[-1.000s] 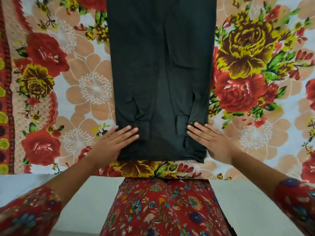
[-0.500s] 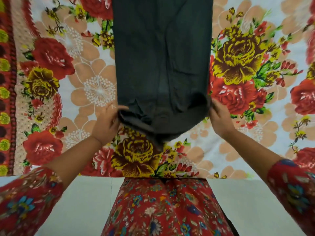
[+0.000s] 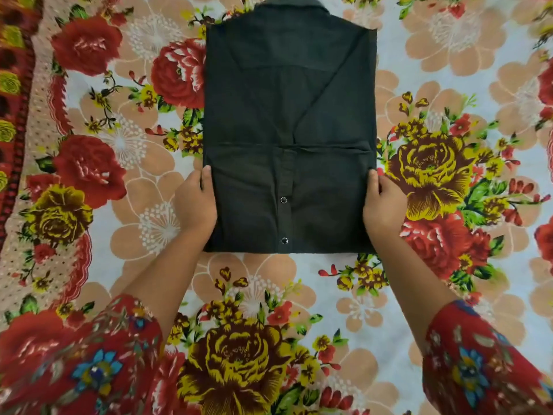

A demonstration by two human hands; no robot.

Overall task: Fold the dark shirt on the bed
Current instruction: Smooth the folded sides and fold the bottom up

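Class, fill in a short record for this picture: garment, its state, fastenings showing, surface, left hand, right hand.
garment: dark shirt
state: folded to a rectangle, collar at the far end, near part turned up over the rest
fastenings: two snaps on the turned-up part
surface: floral bedsheet
left hand: holds the shirt's left edge, thumb on top
right hand: holds the right edge, thumb on top

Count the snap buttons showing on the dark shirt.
2: upper snap mid-flap, lower snap by the near edge of the dark shirt. Others may be hidden in folds.
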